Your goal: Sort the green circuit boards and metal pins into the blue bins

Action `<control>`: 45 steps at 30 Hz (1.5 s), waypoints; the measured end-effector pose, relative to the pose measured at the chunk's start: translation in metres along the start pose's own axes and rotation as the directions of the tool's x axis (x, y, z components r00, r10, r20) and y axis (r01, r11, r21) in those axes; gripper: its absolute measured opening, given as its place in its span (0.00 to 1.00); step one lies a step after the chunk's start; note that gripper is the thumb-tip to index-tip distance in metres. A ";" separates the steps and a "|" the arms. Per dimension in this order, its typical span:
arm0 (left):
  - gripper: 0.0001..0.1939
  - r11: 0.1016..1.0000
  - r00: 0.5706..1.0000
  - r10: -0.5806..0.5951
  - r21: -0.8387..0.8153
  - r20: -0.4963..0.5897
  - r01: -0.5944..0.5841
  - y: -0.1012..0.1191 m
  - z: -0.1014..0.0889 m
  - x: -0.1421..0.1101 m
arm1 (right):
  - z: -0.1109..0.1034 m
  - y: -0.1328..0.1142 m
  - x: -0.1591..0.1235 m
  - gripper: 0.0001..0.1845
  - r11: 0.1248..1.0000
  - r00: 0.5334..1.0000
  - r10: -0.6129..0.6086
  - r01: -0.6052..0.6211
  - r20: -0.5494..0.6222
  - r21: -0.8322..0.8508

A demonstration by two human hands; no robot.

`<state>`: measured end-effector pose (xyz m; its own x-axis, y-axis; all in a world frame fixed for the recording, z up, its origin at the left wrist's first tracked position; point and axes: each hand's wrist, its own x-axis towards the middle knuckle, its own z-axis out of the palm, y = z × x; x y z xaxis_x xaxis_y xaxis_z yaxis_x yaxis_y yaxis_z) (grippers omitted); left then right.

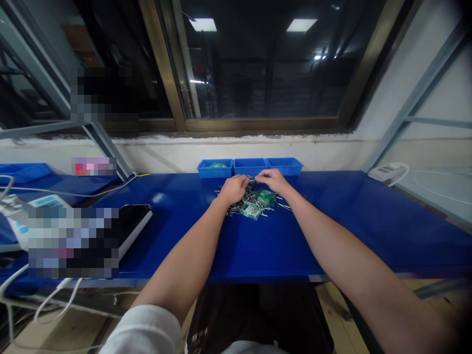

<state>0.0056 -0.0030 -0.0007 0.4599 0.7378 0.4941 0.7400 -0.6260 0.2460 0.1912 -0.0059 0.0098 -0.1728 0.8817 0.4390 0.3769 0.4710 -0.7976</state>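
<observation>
A heap of thin metal pins or screws (239,206) lies on the blue table, with small green plastic packets (266,197) and a paler clear-green packet (251,210) on it. My left hand (236,190) is over the heap's left back side, its fingers closed and pointing right. Across from it, my right hand (273,180) reaches over the back of the heap with its fingertips pinched. Small silvery pieces (251,179) show between the two hands' fingertips. They are too small to tell which hand grips them.
Three joined blue bins (250,167) stand behind the heap against the wall; the left one holds something green. A dark-topped device (136,216) and white cables lie at left. A white power strip (387,171) sits at right by a metal frame.
</observation>
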 end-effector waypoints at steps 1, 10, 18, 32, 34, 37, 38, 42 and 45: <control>0.17 1.000 1.000 -0.001 -0.005 -0.006 0.001 0.000 0.000 0.000 | -0.001 0.001 0.000 0.12 1.000 0.999 0.000 0.000 -0.049 -0.015; 0.16 0.996 0.996 -0.087 0.005 0.009 0.087 0.000 -0.001 -0.001 | -0.016 0.023 0.002 0.22 0.823 0.924 -0.005 -0.214 -0.382 -0.526; 0.17 0.996 0.995 -0.091 0.026 0.031 0.090 -0.003 0.002 -0.001 | -0.023 0.033 0.004 0.44 0.720 0.920 0.221 -0.378 -0.324 -0.582; 0.26 0.993 0.991 -0.102 0.065 0.083 0.097 -0.003 0.002 -0.003 | -0.028 0.018 0.006 0.14 0.686 0.896 0.442 -0.370 -0.045 -0.627; 0.28 0.997 0.995 -0.019 0.074 0.095 0.012 0.005 -0.001 -0.004 | -0.028 0.011 0.005 0.15 0.686 0.858 0.509 -0.357 0.067 -0.634; 0.30 0.988 0.980 0.133 0.057 0.149 -0.142 0.020 -0.005 -0.004 | -0.026 0.004 0.003 0.13 0.723 0.831 0.521 -0.309 0.193 -0.618; 0.30 0.984 0.971 0.159 0.051 0.179 -0.170 0.024 -0.006 -0.004 | -0.026 0.003 0.002 0.12 0.735 0.834 0.509 -0.291 0.215 -0.612; 0.32 0.979 0.952 0.163 0.080 0.257 -0.190 0.035 -0.004 -0.004 | -0.020 0.003 0.001 0.13 0.753 0.864 0.446 -0.221 0.233 -0.620; 0.32 0.982 0.947 0.101 0.124 0.304 -0.144 0.035 -0.002 -0.004 | -0.015 0.006 0.001 0.17 0.723 0.883 0.420 -0.186 0.209 -0.666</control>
<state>0.0290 -0.0285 0.0072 0.6594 0.7127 0.2393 0.7210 -0.6897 0.0673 0.2070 -0.0027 0.0116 -0.1850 0.9822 -0.0337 0.9102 0.1583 -0.3828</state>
